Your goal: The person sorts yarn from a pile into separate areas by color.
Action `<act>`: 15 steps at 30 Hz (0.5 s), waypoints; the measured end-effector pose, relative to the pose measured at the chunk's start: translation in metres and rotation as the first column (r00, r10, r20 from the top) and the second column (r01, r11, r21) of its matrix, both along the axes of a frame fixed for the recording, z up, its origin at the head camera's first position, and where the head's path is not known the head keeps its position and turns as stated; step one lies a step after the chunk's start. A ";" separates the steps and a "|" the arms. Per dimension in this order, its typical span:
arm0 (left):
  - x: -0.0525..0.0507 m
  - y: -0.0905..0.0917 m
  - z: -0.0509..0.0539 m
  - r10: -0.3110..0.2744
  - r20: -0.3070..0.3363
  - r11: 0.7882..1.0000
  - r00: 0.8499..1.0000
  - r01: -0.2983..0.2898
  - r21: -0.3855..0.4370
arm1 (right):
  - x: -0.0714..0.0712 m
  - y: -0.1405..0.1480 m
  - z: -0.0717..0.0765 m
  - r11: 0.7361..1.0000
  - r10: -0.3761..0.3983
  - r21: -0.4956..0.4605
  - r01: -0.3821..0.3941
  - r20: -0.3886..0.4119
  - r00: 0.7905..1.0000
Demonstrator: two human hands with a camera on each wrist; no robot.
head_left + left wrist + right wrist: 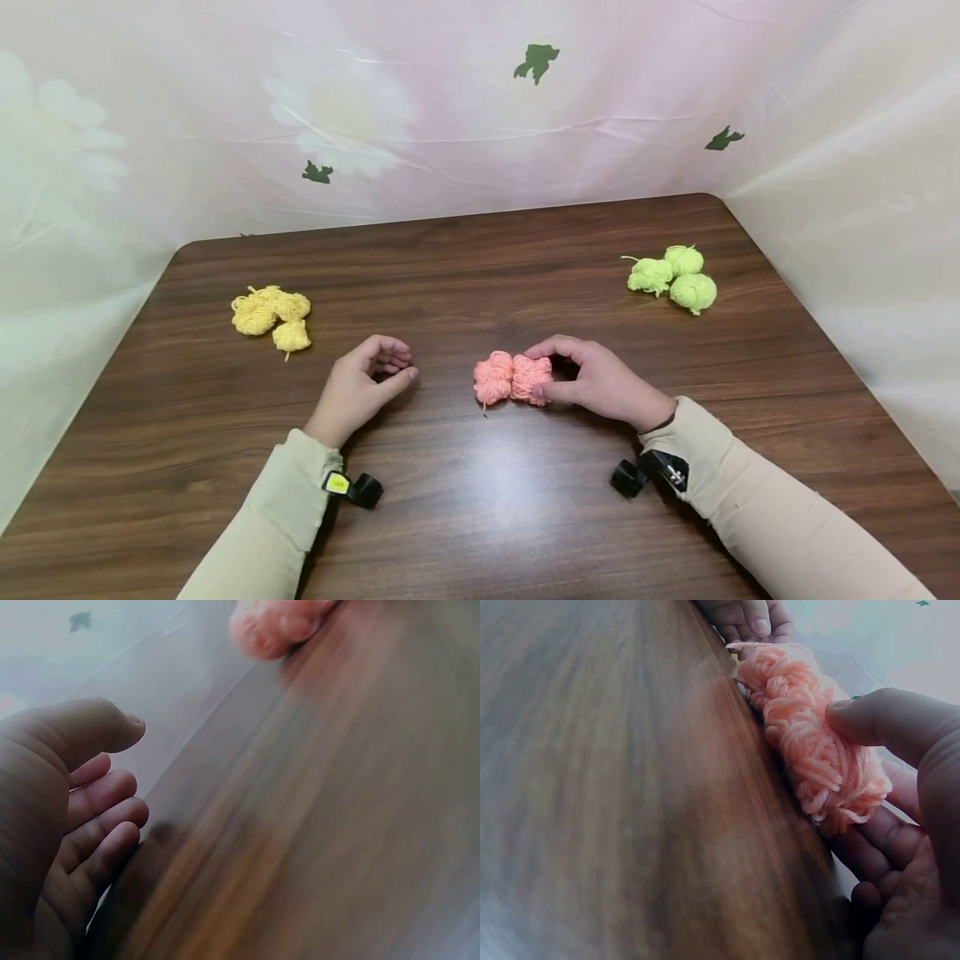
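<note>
Two coral-pink yarn balls lie side by side, touching, near the middle of the table: the left yarn ball (492, 379) and the right yarn ball (530, 377). The right hand (603, 385) pinches the right one between thumb and fingers; the right wrist view shows the thumb (874, 724) pressed on the pink yarn (810, 750). To the left, apart from the yarn, the left hand (360, 387) is held with loosely bent fingers and nothing in them. In the left wrist view its fingers (105, 799) curl softly, and pink yarn (266, 630) shows beyond.
Several yellow yarn balls (257, 314) sit in a cluster at the left of the dark wooden table (450, 275). Three light-green yarn balls (692, 292) are grouped at the back right. A flowered fabric curtain (450, 108) hangs behind the table and along its sides.
</note>
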State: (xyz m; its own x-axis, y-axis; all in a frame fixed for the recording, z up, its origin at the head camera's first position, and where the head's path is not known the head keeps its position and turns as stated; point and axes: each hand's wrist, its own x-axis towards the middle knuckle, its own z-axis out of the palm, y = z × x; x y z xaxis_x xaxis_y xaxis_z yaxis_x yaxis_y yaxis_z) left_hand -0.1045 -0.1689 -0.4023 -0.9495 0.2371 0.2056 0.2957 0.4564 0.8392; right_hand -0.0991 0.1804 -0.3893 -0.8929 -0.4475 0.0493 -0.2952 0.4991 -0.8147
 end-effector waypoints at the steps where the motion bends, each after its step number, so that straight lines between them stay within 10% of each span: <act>1: 0.000 0.003 0.000 -0.010 0.007 1.000 1.000 0.010 0.005 | 0.000 0.000 0.000 1.000 0.001 0.000 -0.001 -0.001 1.000; 15: 0.004 0.039 -0.002 -0.140 -0.038 0.989 0.989 0.138 -0.046 | 0.000 0.000 0.001 1.000 -0.005 0.004 0.005 0.006 1.000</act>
State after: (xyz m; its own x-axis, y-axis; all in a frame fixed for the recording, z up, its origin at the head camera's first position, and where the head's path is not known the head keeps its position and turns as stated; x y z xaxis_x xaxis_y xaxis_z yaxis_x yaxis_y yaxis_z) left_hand -0.1004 -0.1294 -0.4047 -0.8978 0.3756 0.2300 0.3922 0.4438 0.8057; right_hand -0.0986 0.1803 -0.3885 -0.8955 -0.4430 0.0426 -0.2881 0.5040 -0.8143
